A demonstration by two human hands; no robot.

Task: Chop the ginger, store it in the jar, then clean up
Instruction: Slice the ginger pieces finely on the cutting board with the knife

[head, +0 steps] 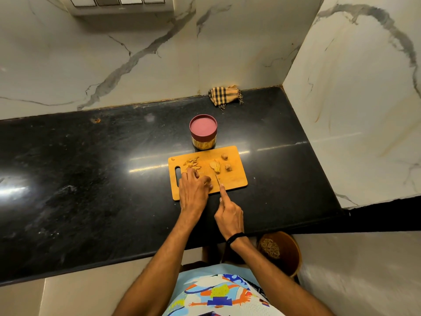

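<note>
A wooden cutting board (234,176) lies on the black counter. On it are a heap of ginger peels (192,164), sliced ginger (215,166) and two small ginger knobs (224,156). My left hand (193,190) lies curled over the board's near left part, its fingertips holding a ginger piece that is mostly hidden. My right hand (229,214) grips a knife (217,180), forefinger stretched along the blade's back, the blade edge down on the board just right of my left fingers. Behind the board stands a jar (203,133) with a maroon lid on.
A checked cloth (225,95) lies bunched at the back against the marble wall. A marble side wall bounds the counter on the right. Below the counter's front edge, on the floor, stands a brown bin (281,253) with scraps inside.
</note>
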